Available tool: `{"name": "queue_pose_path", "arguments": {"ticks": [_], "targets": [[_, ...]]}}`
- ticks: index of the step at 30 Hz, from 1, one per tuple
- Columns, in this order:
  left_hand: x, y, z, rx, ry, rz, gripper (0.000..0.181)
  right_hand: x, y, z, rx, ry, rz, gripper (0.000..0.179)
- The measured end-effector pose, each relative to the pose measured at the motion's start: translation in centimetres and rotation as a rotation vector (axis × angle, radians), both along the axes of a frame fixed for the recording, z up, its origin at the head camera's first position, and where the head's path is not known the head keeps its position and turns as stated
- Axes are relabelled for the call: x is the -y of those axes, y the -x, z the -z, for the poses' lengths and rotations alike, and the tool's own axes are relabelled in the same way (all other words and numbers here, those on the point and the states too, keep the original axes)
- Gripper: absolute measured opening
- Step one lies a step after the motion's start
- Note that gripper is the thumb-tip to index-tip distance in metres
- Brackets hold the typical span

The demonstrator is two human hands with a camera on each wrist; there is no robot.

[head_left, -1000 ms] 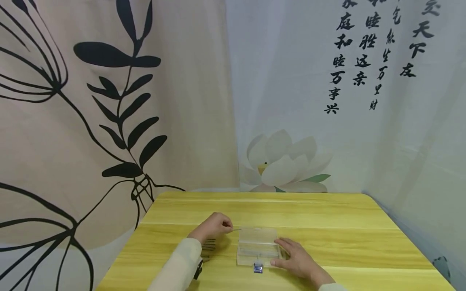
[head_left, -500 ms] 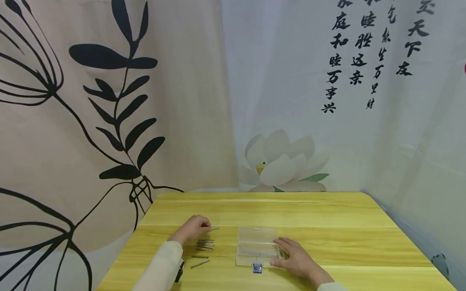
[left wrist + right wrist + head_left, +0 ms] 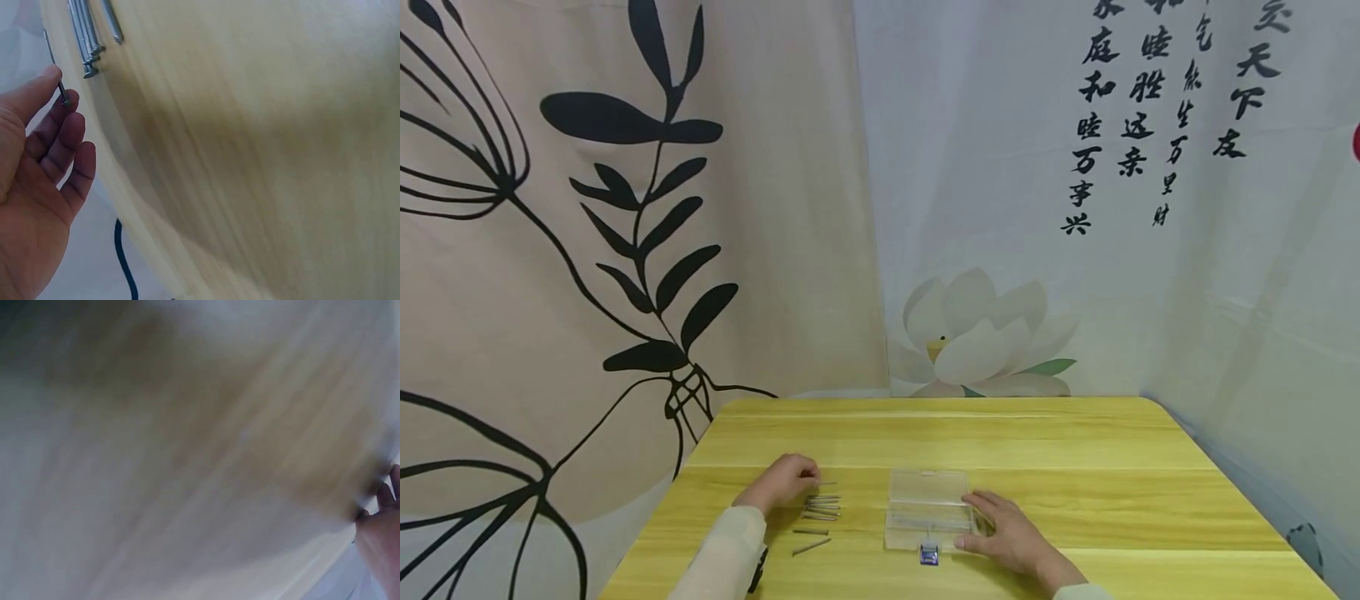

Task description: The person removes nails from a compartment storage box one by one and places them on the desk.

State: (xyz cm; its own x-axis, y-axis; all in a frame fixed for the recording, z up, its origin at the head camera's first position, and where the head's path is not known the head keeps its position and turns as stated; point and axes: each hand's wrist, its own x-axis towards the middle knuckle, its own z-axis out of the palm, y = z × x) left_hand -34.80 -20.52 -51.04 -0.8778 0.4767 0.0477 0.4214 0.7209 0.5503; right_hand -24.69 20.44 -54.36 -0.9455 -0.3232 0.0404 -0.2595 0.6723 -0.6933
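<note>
My left hand point(image 3: 782, 479) pinches a thin metal nail point(image 3: 828, 482) between thumb and fingers, just behind a group of nails point(image 3: 823, 506) on the table. In the left wrist view, the pinched nail point(image 3: 64, 92) has its head near the fingertips, and more nails point(image 3: 87, 37) lie beyond. A clear plastic box point(image 3: 925, 517) stands with its lid open and tilted back. My right hand point(image 3: 1007, 533) holds the box at its right side, thumb near the front corner and fingers toward the back. Blur hides most of the box in the right wrist view.
Two separate nails point(image 3: 811, 546) lie in front of the group on the wooden table point(image 3: 1075, 475). A small blue piece point(image 3: 929, 555) is at the front of the box. A printed curtain point(image 3: 805, 250) hangs behind the table's far edge.
The left hand has moved left, away from the box and toward the nail group, with a nail still pinched. The right hand has stayed at the box.
</note>
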Motion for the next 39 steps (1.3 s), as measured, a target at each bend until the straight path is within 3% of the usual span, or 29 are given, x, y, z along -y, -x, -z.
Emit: {"name": "queue_pose_path", "arguments": {"ticks": [8, 16, 26, 32, 39], "targets": [[0.0, 0.3, 0.7, -0.011, 0.009, 0.017, 0.011, 0.0, 0.1, 0.3, -0.016, -0.013, 0.004, 0.076], [-0.5, -0.2, 0.4, -0.045, 0.051, 0.038, 0.015, 0.0, 0.1, 0.3, -0.021, -0.011, 0.002, 0.077], [-0.8, -0.4, 0.1, -0.02, 0.063, 0.021, 0.011, -0.1, 0.1, 0.2, -0.026, -0.008, -0.002, 0.076], [-1.4, -0.2, -0.4, 0.015, 0.017, -0.025, 0.008, 0.0, -0.1, 0.0, -0.02, -0.001, 0.001, 0.076], [-3.3, -0.1, -1.5, 0.023, -0.068, 0.01, 0.015, 0.1, -0.1, -0.1, -0.017, -0.006, 0.002, 0.076]]}}
